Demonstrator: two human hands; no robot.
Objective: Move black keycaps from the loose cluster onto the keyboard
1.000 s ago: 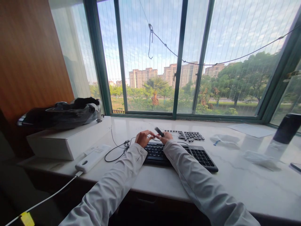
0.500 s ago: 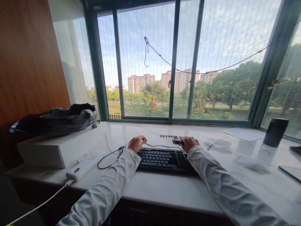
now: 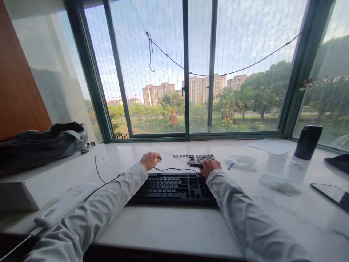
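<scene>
A black keyboard (image 3: pixel 171 186) lies on the white marble counter (image 3: pixel 174 229) in front of me. Behind it, rows of loose black keycaps (image 3: pixel 203 157) sit on the counter. My right hand (image 3: pixel 211 166) rests at the keyboard's far right corner, next to the keycaps. Its fingers are closed on a small dark tool (image 3: pixel 195 165) that points left. My left hand (image 3: pixel 149 160) lies on the counter past the keyboard's far left corner, fingers curled in. Nothing shows in it. A thin black cable (image 3: pixel 174 169) runs between the two hands.
On the left, a black bag (image 3: pixel 40 143) lies on a white box (image 3: pixel 40 178), with a white corded device (image 3: pixel 64 205) in front. To the right are a face mask (image 3: pixel 241 162), crumpled plastic (image 3: pixel 278 182), a black tumbler (image 3: pixel 307 142), paper (image 3: pixel 269 146) and a dark screen (image 3: pixel 331 193).
My hands, together over the keyboard's left end a second ago, have parted. The right hand carried the dark tool over to the loose keycaps. The view has swung to the right.
</scene>
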